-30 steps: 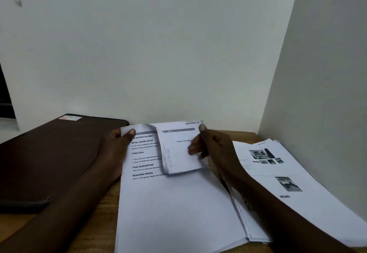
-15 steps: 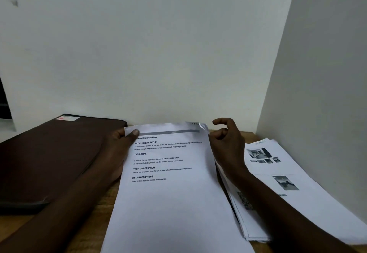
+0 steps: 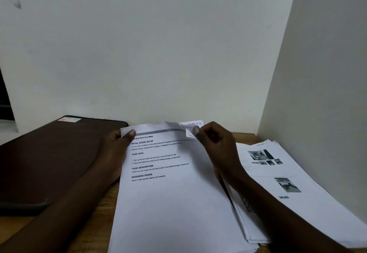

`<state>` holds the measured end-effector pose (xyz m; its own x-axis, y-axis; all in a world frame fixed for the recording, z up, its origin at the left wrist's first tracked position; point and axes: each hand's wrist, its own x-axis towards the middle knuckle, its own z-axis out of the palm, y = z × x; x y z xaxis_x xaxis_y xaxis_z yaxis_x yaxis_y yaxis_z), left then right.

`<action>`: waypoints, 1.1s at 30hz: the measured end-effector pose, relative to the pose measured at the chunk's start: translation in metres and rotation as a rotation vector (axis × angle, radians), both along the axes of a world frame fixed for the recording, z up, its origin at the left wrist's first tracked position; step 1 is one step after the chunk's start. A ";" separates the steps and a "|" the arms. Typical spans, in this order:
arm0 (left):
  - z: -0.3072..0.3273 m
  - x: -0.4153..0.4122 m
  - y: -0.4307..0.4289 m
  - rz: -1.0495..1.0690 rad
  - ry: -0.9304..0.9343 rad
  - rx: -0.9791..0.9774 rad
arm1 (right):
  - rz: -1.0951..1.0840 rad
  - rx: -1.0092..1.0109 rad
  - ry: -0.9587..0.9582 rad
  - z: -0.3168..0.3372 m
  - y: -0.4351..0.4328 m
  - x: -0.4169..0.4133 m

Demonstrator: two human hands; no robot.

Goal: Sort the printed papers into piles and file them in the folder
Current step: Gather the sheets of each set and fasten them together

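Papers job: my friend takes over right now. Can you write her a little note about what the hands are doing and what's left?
Left hand: grips the top-left corner of the stack, thumb on top.
Right hand: pinches the top sheet by its top-right corner, peeled up; a sheet with a handwritten tag shows beneath.
Stack: middle of the table.
Pile: to the right, photo pages on top.
Folder: to the left, closed.
Done: one pile started.
Left: sort the stack, then file everything in the folder.
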<state>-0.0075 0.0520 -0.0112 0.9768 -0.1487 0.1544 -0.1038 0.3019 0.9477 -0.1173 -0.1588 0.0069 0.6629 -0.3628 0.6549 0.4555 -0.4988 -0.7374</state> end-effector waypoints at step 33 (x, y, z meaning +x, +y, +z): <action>0.001 -0.002 0.001 0.017 0.004 -0.048 | 0.148 0.137 0.091 0.001 0.007 -0.001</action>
<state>-0.0095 0.0535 -0.0101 0.9796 -0.1248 0.1573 -0.1057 0.3457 0.9324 -0.1183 -0.1517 0.0083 0.7700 -0.3387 0.5408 0.4443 -0.3237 -0.8353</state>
